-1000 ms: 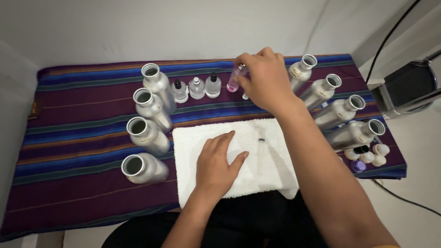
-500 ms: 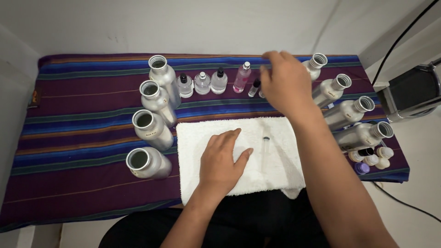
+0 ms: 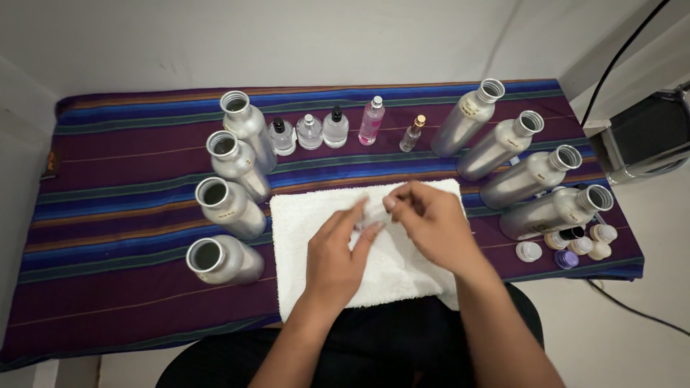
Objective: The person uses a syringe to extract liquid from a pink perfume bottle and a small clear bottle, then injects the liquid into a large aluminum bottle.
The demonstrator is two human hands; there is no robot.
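Observation:
Both my hands meet over a white towel (image 3: 323, 287) spread at the table's front edge. My right hand (image 3: 431, 223) pinches a small clear tube-like item (image 3: 372, 210) between thumb and fingers. The fingertips of my left hand (image 3: 336, 251) hold the same item from the left. It is blurred, so I cannot tell its exact kind. Behind the towel stand a pink spray bottle (image 3: 372, 121) and a small gold-capped vial (image 3: 412, 134).
Three small round glass bottles (image 3: 309, 132) stand in the back row. Open aluminium bottles line the left (image 3: 230, 208) and the right (image 3: 528, 176) of the towel. Several loose caps (image 3: 571, 248) lie at the right edge of the striped cloth (image 3: 129, 215). A black device (image 3: 647, 136) sits beyond.
My right hand came back from the back row, leaving the pink bottle there, and dropped to the towel. My left hand lifted off the towel to meet it at the small clear item.

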